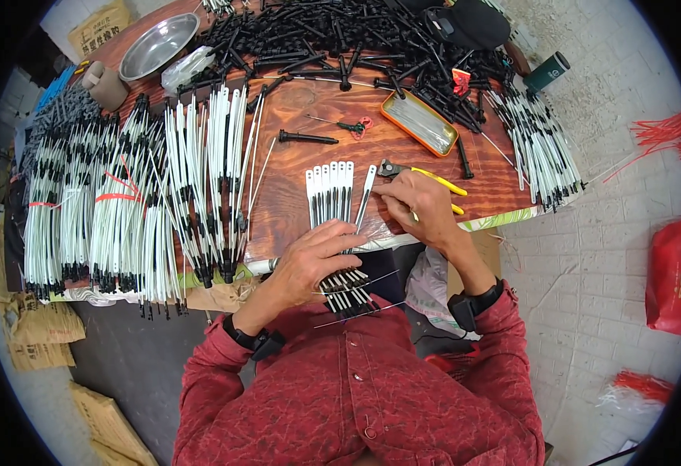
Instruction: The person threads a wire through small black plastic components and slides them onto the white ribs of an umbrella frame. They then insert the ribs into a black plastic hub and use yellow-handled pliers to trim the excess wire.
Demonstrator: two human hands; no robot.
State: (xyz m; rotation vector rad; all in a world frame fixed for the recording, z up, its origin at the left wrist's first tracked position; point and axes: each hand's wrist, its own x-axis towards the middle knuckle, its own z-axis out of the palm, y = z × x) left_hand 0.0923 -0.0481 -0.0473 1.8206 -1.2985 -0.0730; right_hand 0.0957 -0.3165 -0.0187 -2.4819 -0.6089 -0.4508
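Here, the left hand (317, 252) is lying palm down, fingers spread, pressing on a small row of white strips (331, 194) that are lined up side by side at the near edge of the wooden surface (294, 155). The black lower ends of these strips are sticking out past the edge, below the hand, toward the person's red shirt (356, 388). The right hand (418, 206) is sitting just to the right, its fingers drawn together and pinching one more white strip (366, 190), which is leaning slightly apart from the row and touching it near the bottom. Just beyond the right hand's knuckles, a pair of pliers with yellow handles (426, 175) is lying on the surface, its handles running partly under the hand.

To the left, large bundles of white-and-black strips (115, 210) are covering much of the surface, some tied with red bands. A big heap of black plastic pieces (340, 39) is filling the far side. An orange tray (419, 123) is sitting near the middle right, with another fan of white strips (538, 147) beyond it. A metal bowl (158, 45) is standing at the far left, and a dark green flask (546, 72) is lying at the far right corner. A black wristband is showing on each wrist.
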